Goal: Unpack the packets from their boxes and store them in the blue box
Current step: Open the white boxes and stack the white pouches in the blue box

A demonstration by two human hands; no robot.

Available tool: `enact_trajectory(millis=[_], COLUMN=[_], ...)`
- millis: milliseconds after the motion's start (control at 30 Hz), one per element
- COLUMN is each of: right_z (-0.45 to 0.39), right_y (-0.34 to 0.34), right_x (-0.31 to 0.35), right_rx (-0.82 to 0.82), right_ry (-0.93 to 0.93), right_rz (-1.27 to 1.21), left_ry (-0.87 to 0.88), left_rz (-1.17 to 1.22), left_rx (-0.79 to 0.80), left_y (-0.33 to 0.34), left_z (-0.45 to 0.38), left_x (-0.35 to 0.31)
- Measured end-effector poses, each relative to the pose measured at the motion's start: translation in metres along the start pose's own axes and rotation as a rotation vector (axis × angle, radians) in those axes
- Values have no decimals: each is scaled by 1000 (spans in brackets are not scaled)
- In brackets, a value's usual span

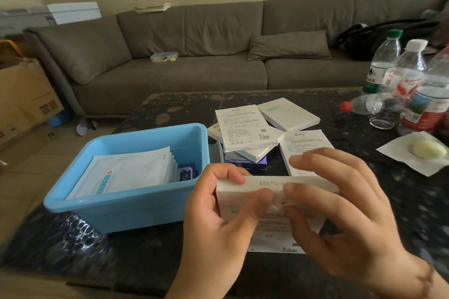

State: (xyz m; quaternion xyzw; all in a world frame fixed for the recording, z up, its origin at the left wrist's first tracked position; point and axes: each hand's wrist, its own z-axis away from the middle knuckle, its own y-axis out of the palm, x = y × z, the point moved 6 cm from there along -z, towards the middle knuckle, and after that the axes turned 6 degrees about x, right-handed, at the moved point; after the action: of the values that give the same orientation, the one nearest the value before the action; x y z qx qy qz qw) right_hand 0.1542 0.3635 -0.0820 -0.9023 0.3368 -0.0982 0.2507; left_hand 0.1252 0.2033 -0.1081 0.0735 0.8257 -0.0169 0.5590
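Note:
I hold a flat white packet box (274, 204) over the near part of the dark table (364, 201). My left hand (218, 216) grips its left end, thumb across the front. My right hand (340, 213) grips its right end, thumb on the front and fingers curled over the top edge. To the left stands the blue box (126, 204) with several white packets (126, 172) and a dark blue one (185, 172) inside. Behind my hands lies a pile of white packet boxes (247, 128), with one more (303, 145) just past my right fingers.
Several plastic bottles (401, 75) stand and lie at the table's right side. A white sheet with a pale yellow lump (427, 149) lies near the right edge. A grey sofa (194, 56) runs behind the table, and a cardboard carton (21, 94) sits at left.

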Motion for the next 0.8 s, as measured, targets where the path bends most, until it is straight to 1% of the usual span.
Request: enact_trajectory(millis=[167, 267, 433, 600, 800], right_z=[-8, -12, -6, 1, 7], right_y=[-1, -1, 2, 9, 15], right_x=[3, 7, 8, 4, 2], right_rx=[-19, -3, 27, 120, 149], right_ry=[90, 59, -18, -98, -84], right_rz=[-44, -30, -28, 18, 79], left_ry=[30, 51, 47, 41, 42], left_rz=[-22, 12, 3, -11, -85], left_rx=[9, 29, 8, 21, -14], left_y=[2, 3, 1, -1, -1], left_z=[0, 0, 2, 3, 3], left_x=[-3, -5, -2, -1, 5])
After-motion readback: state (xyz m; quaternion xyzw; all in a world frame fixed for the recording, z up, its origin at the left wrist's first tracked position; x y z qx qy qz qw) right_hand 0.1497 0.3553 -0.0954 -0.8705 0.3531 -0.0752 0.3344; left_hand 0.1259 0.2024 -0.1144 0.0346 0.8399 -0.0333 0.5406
